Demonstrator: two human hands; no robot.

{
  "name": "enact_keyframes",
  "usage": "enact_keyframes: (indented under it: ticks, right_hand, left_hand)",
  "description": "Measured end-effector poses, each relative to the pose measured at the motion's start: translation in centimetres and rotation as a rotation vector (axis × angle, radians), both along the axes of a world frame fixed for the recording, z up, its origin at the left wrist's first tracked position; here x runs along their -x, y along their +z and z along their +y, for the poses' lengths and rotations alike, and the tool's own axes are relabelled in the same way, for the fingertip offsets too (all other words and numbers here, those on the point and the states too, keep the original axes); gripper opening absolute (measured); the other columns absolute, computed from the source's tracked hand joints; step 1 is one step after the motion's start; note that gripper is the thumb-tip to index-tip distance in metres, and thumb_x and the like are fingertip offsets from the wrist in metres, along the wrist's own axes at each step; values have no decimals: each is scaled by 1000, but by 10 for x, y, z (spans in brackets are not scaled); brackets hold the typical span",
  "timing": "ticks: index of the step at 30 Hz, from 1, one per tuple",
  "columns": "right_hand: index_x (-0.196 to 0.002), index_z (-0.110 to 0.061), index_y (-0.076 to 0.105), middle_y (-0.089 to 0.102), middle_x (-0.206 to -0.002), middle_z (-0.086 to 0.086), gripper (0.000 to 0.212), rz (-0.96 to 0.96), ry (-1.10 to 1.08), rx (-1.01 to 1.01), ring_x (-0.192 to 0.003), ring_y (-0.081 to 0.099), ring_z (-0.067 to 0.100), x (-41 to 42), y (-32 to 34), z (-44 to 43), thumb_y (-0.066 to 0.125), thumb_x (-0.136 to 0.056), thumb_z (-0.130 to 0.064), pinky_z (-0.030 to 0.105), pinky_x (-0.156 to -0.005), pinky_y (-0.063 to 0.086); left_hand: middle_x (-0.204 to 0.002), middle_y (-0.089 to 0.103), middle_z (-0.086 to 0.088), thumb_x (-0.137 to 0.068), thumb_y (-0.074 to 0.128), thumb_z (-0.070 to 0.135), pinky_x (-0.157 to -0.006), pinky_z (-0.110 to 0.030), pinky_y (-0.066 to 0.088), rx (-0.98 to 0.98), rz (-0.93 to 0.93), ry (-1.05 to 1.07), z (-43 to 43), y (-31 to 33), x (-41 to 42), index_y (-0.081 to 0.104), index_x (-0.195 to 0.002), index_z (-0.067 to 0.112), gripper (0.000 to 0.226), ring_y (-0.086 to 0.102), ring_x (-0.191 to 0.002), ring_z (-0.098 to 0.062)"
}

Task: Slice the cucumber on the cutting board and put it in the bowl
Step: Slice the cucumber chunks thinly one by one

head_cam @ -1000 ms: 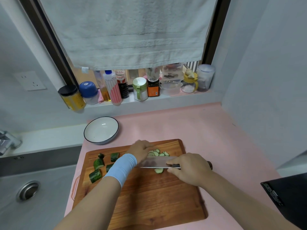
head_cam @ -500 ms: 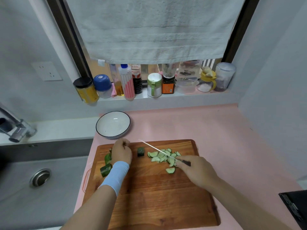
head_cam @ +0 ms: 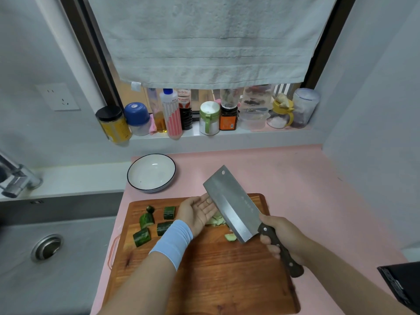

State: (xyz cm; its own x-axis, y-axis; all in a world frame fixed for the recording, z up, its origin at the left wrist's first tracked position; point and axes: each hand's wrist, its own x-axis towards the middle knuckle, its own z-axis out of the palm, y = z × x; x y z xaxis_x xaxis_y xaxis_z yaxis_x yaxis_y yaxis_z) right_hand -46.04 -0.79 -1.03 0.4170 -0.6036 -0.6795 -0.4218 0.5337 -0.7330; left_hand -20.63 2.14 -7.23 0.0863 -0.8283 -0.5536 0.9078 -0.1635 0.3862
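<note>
cucumber slices under cleaver, tip far-left

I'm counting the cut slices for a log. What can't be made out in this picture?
Head view:
cucumber slices: mostly hidden behind the cleaver and the left hand, so no count.
black object, lower right: cut off by the frame edge.
bottle labels on the sill: too small to read.

bowl behind cutting board — apart
</note>
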Motion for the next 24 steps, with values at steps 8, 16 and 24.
enact_keyframes:
  ticks: [8,16,24]
  right_hand:
    - [-91,-15,57,50,-60,4,35,7,-98,108,-40,34,16,9,7,-2,42,-108,-42,27,-43,32]
    - [-104,-17,61,53,-61,4,30,-32,-116,141,-42,36,17,6,-1,-4,46,-107,-43,26,-42,32]
    - [-116,-17,66,54,-64,4,34,-43,-63,166,-42,39,15,-6,-7,-5,46,-107,-43,25,-42,34]
  left_hand:
    - [-105,72,-5,-100,44,2,-85,-36,57,-109,-942,-449,-11,-27,6,58,-129,14,35,68,-97,-18]
    - [-113,71,8,-88,53,-11,-80,-18,55,-48,-1286,-598,-19,-22,4,66,-123,20,49,65,-100,-4]
    - [-142,49,0,-86,51,15,-110,-34,32,-286,-2102,-788,-3,-28,-42,51,-139,29,55,38,-131,-25]
